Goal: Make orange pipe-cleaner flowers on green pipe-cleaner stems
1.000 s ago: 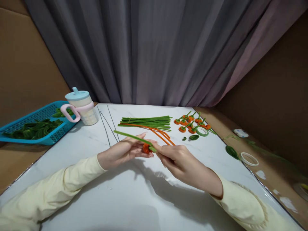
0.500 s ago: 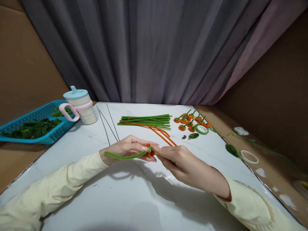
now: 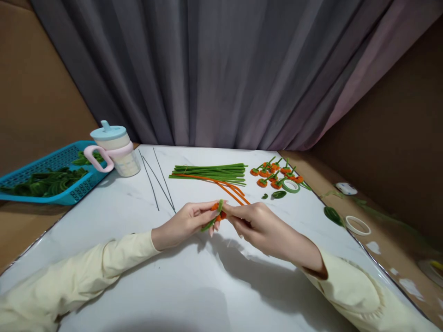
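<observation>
Above the middle of the table, my left hand (image 3: pixel 192 220) grips a small orange fuzzy piece (image 3: pixel 215 207) with a green chenille stem (image 3: pixel 208 225) attached. My right hand (image 3: pixel 258 226) pinches the same piece from the right, its fingertips meeting those of the left. Part of the orange piece is hidden behind the fingers. Just beyond my hands lie a bundle of green chenille stems (image 3: pixel 214 172) and a few loose orange chenille stems (image 3: pixel 233 193). Several finished-looking orange pieces with green stalks (image 3: pixel 276 170) sit at the back right.
Thin dark wires (image 3: pixel 157 180) lie left of the bundle. Farther left stand a lidded cup (image 3: pixel 126 161) and a blue basket (image 3: pixel 71 197) with green pieces. On the right are a green tape roll (image 3: pixel 290 186), dark green leaf shapes (image 3: pixel 278 194) and a white tape roll (image 3: pixel 358 226).
The green stem's long free end, which stretched left over my left wrist, is now drawn in close to the orange piece. Both hands stay together, with my left wrist shifted slightly right.
</observation>
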`<state>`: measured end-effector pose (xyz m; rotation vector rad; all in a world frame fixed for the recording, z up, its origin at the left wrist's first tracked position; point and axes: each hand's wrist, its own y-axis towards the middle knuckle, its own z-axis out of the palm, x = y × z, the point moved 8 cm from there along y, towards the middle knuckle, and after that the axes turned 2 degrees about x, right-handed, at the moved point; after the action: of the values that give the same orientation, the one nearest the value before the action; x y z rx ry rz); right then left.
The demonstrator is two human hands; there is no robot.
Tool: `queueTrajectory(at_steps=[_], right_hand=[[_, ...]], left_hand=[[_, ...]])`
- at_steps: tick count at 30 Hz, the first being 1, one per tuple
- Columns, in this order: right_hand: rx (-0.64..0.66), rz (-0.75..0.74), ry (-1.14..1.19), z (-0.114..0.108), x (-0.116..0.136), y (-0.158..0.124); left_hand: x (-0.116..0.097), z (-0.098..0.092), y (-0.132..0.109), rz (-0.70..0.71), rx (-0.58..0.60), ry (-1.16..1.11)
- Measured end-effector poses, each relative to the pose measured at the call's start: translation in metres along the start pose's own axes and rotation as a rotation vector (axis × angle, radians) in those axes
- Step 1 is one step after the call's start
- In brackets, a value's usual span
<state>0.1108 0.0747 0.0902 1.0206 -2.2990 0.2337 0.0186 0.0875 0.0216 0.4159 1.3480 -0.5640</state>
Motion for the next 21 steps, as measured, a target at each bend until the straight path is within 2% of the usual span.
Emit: queueTrajectory(at_steps=[8,13,17,21], right_hand=[[0.110,0.310,0.278,0.032,-0.038,0.004],[0.171,0.395,0.548,0.044,-0.047,0.000],[0.099,0.408,0.726,0.043,-0.050,-0.012],[0.075,0.453,0.773,0.045,-0.057,-0.028]], left_hand=[[0.024,-0.006,0.005,-0.012,-0.115,0.057],[0.017,-0.007,0.002,-0.085,-0.097,0.013],[0.013,-0.010,-0.002,-0.171,-0.071,0.016],[0.006,-0.032,0.001,-0.077,-0.236,0.258]])
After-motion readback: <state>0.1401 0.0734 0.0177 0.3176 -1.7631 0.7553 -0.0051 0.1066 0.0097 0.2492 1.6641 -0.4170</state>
